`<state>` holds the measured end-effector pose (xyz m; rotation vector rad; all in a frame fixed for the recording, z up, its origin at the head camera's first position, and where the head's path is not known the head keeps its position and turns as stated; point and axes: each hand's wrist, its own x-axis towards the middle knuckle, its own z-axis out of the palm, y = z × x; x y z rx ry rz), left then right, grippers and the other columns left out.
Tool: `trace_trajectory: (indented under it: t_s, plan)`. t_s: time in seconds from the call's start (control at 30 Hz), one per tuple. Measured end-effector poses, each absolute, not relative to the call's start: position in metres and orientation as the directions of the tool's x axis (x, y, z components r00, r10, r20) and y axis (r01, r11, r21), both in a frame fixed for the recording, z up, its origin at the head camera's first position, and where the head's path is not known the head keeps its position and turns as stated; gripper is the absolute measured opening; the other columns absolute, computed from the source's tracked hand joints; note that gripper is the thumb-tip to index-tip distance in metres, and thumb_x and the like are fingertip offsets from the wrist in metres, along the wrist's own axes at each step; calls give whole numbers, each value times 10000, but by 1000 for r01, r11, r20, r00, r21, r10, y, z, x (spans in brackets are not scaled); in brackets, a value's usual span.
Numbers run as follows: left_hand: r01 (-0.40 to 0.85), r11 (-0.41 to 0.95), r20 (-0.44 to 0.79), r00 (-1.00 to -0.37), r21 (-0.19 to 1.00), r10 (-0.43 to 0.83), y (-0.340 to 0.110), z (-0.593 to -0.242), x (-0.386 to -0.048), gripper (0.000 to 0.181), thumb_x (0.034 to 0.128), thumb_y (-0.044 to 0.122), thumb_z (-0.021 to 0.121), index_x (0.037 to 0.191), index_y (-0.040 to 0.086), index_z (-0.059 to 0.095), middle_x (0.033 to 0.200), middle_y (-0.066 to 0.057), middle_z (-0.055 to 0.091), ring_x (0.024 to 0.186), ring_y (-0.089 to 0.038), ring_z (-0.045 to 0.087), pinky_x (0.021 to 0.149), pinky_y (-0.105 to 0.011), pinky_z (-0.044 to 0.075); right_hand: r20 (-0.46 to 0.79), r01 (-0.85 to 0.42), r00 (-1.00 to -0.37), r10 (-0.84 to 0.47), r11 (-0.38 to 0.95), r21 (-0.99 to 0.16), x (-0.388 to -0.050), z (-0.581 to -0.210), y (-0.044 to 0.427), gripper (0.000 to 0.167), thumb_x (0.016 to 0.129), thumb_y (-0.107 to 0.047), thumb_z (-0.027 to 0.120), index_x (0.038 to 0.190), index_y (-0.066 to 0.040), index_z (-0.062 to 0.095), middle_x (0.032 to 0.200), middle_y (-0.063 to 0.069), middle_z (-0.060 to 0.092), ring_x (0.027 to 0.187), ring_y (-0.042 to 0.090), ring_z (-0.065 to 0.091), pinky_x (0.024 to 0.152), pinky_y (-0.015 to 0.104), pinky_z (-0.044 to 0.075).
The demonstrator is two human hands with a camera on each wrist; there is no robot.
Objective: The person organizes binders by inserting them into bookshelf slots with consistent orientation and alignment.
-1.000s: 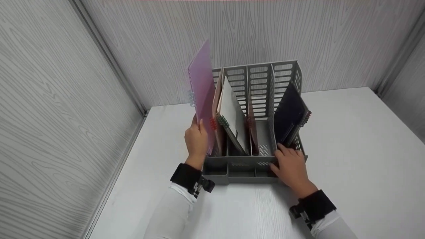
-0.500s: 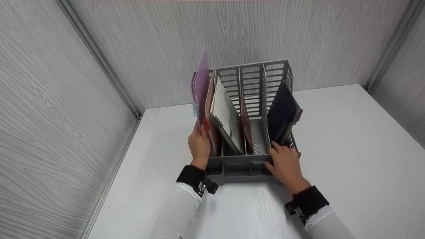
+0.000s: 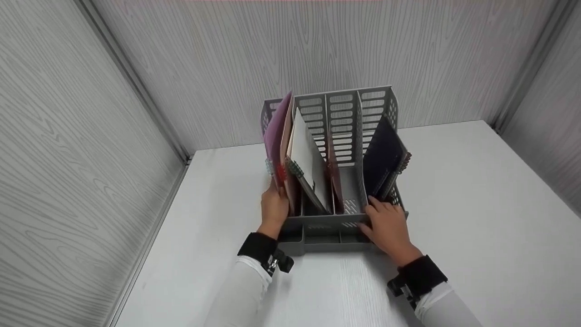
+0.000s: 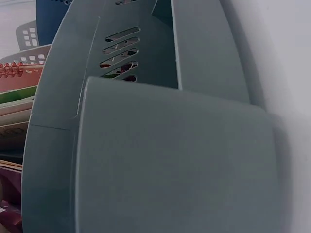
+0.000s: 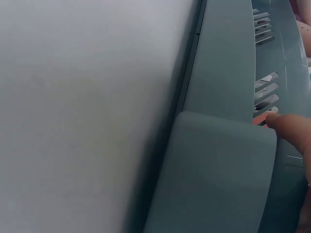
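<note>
In the head view, a grey desk file organizer (image 3: 336,247) with several upright compartments stands on the white table. My left hand (image 3: 274,206) holds the lower near edge of a purple ring-bound notebook (image 3: 276,134), which is in the leftmost compartment beside a pinkish-brown notebook (image 3: 287,131). My right hand (image 3: 388,227) grips the organizer's front wall near its right end. The right wrist view shows the thumb (image 5: 294,130) against that wall, by the slanted slots. Mostly grey plastic (image 4: 175,160) fills the left wrist view; the left fingertips are largely hidden behind the notebooks.
A white notebook (image 3: 306,145) with green rings leans in the second compartment. A reddish-brown thin book (image 3: 335,177) stands to its right, and a dark blue notebook (image 3: 383,156) tilts in the rightmost compartment. Grey wood-grain panels (image 3: 218,59) rise behind and at the sides.
The purple notebook has come down into the leftmost compartment and sits lower, with my left hand lowered alongside it. My right hand has kept its grip on the organizer's front wall.
</note>
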<state>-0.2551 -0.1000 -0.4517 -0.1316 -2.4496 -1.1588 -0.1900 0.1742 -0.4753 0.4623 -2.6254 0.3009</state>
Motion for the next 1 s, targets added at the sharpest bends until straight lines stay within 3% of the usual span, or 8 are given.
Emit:
trace_trajectory:
  t_s: [0.13, 0.27, 0.63, 0.77, 0.9, 1.0]
  plan:
    - [255, 678, 386, -921, 689, -47, -101, -453, -252, 301, 974, 96, 443, 1259, 12, 492, 892, -215, 635, 752, -307, 623, 630, -428, 491, 462, -372, -844, -274, 918, -135, -186, -475, 175, 338, 774, -318, 742, 968, -70, 619, 1272, 183, 544, 1042, 369, 545, 790, 471, 382]
    - [244, 705, 361, -932, 666, -18, -104, -450, -251, 275, 972, 82, 445, 1222, -8, 519, 893, -209, 636, 770, -303, 624, 653, -429, 494, 455, -369, -847, -274, 919, -135, -188, -472, 175, 360, 777, -327, 737, 994, -64, 619, 1281, 183, 537, 1056, 371, 537, 810, 478, 378]
    - [235, 774, 268, -959, 588, 88, -115, -443, -230, 417, 931, 121, 509, 1313, -33, 437, 1131, -207, 609, 998, -315, 609, 810, -427, 496, 432, -371, -858, -279, 917, -145, -191, -476, 178, 348, 780, -315, 739, 979, -58, 617, 1283, 190, 531, 1064, 375, 534, 826, 490, 382]
    - [227, 898, 313, -944, 378, 106, -103, -429, -203, 477, 911, 172, 569, 1310, -55, 439, 1158, -189, 582, 913, -298, 630, 694, -414, 525, 437, -365, -856, -276, 921, -134, -191, -472, 180, 352, 773, -300, 744, 989, -50, 621, 1269, 198, 539, 1055, 382, 537, 824, 494, 382]
    - [245, 962, 465, -870, 122, 163, -83, -411, -169, 424, 872, 258, 644, 1160, -46, 574, 984, -155, 632, 709, -266, 641, 513, -381, 515, 344, -358, -893, -291, 922, -148, -185, -460, 182, 408, 812, -332, 704, 1066, -28, 605, 1281, 259, 502, 1097, 427, 503, 895, 553, 347]
    - [368, 929, 501, -813, 47, 296, -66, -398, -153, 429, 896, 372, 600, 1130, 13, 614, 940, -121, 655, 724, -238, 645, 551, -349, 525, 224, -332, -930, -291, 926, -178, -176, -444, 182, 502, 831, -375, 677, 1163, -16, 563, 1321, 329, 419, 1174, 488, 419, 954, 637, 264]
